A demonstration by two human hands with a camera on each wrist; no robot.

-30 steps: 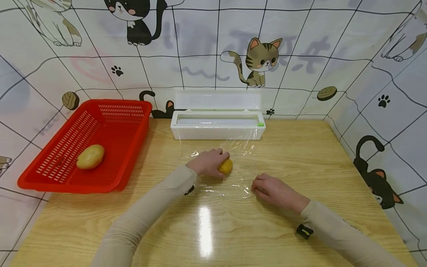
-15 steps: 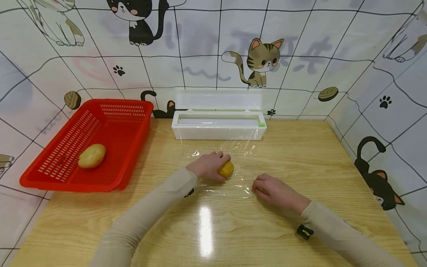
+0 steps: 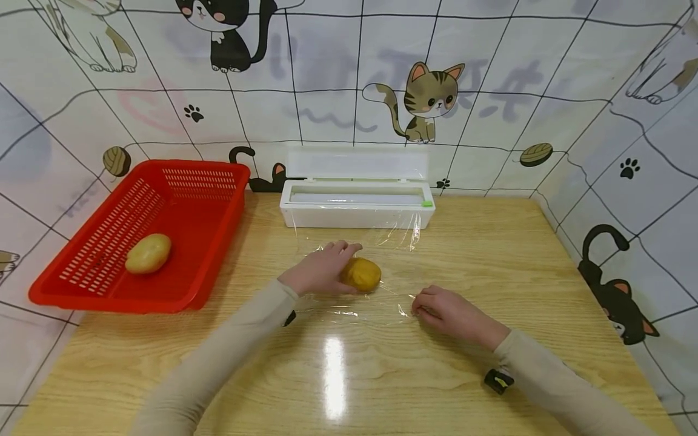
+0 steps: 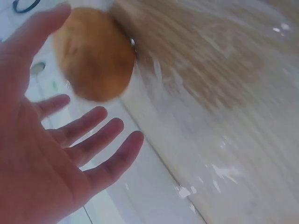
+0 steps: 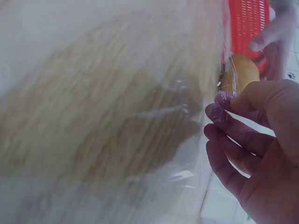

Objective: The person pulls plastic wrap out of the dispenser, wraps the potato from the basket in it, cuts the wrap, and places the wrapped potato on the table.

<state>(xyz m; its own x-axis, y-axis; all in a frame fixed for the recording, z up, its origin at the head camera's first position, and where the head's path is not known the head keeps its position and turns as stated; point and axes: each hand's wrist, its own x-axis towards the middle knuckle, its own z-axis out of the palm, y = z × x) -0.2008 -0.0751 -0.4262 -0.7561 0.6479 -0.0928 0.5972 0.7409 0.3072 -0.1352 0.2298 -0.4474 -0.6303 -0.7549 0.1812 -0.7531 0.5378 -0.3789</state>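
The yellow lump (image 3: 365,274) sits on the clear film (image 3: 349,313) over the table (image 3: 491,260), just right of my nearer left hand (image 3: 320,269), whose loosely spread fingers grasp nothing and partly hide it, so I cannot tell its long axis or whether I touch it. My right hand (image 3: 449,312), farther off, pinches the film's near right corner, with film between it and the lump. Beyond stands the open white box (image 3: 357,217) feeding that film, and well left, the red basket (image 3: 114,307) holds 1 pale potato (image 3: 148,254).
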